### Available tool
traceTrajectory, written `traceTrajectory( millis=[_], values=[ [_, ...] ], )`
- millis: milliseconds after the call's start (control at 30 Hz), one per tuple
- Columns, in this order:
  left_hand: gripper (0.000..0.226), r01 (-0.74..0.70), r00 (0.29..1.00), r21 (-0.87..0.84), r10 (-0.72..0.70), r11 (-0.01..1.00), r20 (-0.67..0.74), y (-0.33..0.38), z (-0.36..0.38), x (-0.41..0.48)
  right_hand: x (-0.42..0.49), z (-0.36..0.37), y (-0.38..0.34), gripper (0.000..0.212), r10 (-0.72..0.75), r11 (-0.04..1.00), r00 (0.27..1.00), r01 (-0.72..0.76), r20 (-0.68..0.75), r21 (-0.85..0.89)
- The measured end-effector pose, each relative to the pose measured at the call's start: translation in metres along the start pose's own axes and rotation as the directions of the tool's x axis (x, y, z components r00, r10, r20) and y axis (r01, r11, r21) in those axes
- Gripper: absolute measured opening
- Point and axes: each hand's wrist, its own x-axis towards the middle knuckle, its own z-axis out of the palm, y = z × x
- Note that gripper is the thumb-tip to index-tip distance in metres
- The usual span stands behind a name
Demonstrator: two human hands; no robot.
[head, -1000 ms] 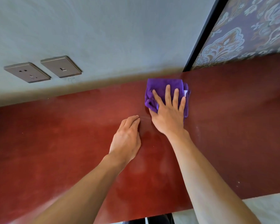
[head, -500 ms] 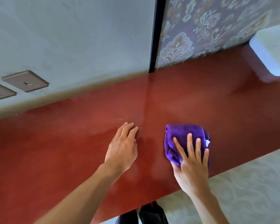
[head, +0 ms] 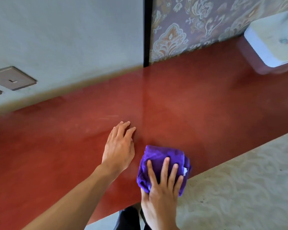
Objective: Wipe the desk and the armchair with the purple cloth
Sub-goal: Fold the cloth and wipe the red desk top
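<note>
- I have the right hand (head: 161,188) spread flat, fingers apart, pressing down on the bunched purple microfibre cloth (head: 158,156); it pins the cloth rather than gripping it.
- The cloth sits on the glossy red-brown worktop (head: 198,113) right at its near edge, with its right side close to overhanging.
- The left hand (head: 119,146) lies open and palm-down on the worktop just left of the cloth, holding nothing and apparently bracing me.
- Risk, as I judge it: one more pull towards me could drag the cloth off the near edge onto the pale patterned carpet (head: 248,188), because only downward pressure keeps it in place.
- A second risk: the wad is thick and loosely folded, so it may roll under my palm and leave streaks instead of a clean pass.
- A third: a sweep far to the right could knock the white rounded plastic box (head: 264,44) standing at the far right of the worktop.
- The worktop looks hard, smooth and polished, with faint smears and soft reflections of the wall.
- The cloth looks plush and fuzzy, with a stitched hem and a small white tag on its right side.
- Behind it stand a plain grey wall with flat metallic socket plates (head: 13,78) at far left and floral wallpaper to the right.
- No armchair is in view.
</note>
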Motion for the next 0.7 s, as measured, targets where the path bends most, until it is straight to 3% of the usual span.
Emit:
traceTrajectory(
  millis=[233,333,533,700],
  values=[
    [0.044,0.209,0.970,0.032,-0.203,0.977,-0.136,-0.096,-0.030,-0.057,-0.010,0.030,-0.080,0.102,-0.229,0.973,0.969,0.230,0.097,0.006],
    [0.043,0.320,0.927,0.006,-0.312,0.947,-0.208,-0.139,-0.041,-0.105,-0.023,0.041,-0.114,0.101,-0.334,0.941,0.928,0.337,0.164,0.010],
    [0.039,0.458,0.855,-0.062,-0.459,0.887,-0.244,-0.191,-0.056,-0.208,-0.071,0.069,-0.190,0.100,-0.590,0.795,0.749,0.605,0.301,0.050],
    [0.041,0.528,0.808,-0.114,-0.539,0.841,-0.237,-0.211,-0.069,-0.276,-0.115,0.089,-0.256,0.083,-0.698,0.700,0.634,0.703,0.334,0.129]
  ],
)
